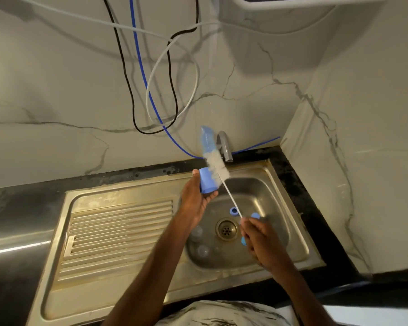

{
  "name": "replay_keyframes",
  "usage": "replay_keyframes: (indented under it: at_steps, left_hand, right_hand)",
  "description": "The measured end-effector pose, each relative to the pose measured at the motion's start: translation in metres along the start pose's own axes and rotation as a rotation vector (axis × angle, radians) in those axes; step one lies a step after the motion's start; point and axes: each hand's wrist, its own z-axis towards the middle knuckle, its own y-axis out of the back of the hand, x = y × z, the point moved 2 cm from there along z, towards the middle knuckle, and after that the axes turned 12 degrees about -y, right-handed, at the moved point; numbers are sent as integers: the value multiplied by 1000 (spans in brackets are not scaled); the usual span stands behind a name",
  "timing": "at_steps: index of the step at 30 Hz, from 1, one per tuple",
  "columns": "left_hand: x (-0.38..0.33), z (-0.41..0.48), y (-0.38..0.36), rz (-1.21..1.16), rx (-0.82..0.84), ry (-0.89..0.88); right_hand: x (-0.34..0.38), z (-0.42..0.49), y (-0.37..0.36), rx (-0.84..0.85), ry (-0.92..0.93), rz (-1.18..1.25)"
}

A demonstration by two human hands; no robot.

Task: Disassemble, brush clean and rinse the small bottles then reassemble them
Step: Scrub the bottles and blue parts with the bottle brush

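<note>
My left hand [194, 202] grips a small blue cap-shaped bottle part [207, 183] above the sink's left rim. The white bristles of a bottle brush [217, 167] lie against its side. A translucent blue piece [207, 141] sits at the brush's far end; I cannot tell whether it is a bottle. My right hand [262, 244] holds the brush by its blue handle [243, 241], and the thin white stem [231, 198] runs up to the left. In the sink basin [269, 203] lie a blue ring [233, 211] and two clear parts [196, 231], [202, 251].
A grey tap [224, 147] stands behind the basin, close to the brush head. The drain [226, 229] is in the basin's middle. A ribbed steel drainboard [118, 231] lies to the left. Black, blue and white cables [151, 97] hang on the marble wall.
</note>
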Motion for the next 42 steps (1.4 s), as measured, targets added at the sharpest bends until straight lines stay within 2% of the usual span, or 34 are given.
replay_keyframes:
  at_steps: [3, 6, 8, 11, 14, 19, 25, 30, 35, 42]
  left_hand:
    - [3, -5, -7, -8, -30, 27]
    - [-6, -2, -2, -81, -61, 25]
    - [-9, 0, 0, -109, -18, 16]
    - [-4, -5, -5, 0, 79, 40]
    - [-2, -11, -11, 27, 92, 48]
    - [-13, 4, 11, -75, 48, -13]
    - [-1, -14, -4, -87, 102, 10]
    - [-15, -1, 5, -270, 10, -17]
    - [-4, -13, -8, -208, 84, -5]
    - [-23, 1, 3, -361, 7, -40]
  right_hand:
    - [7, 12, -4, -80, 52, -51]
    - [-11, -9, -6, -56, 71, -132]
    - [-21, -19, -5, -19, 60, -138]
    - [-12, 0, -3, -52, 53, -66]
    - [5, 14, -5, -66, 60, -15]
    - [-7, -23, -4, 86, 51, -49]
    - [11, 12, -10, -54, 70, -6]
    - [-11, -16, -11, 94, 42, -26]
    - [11, 10, -8, -16, 68, 67]
    - [-8, -2, -11, 25, 101, -19]
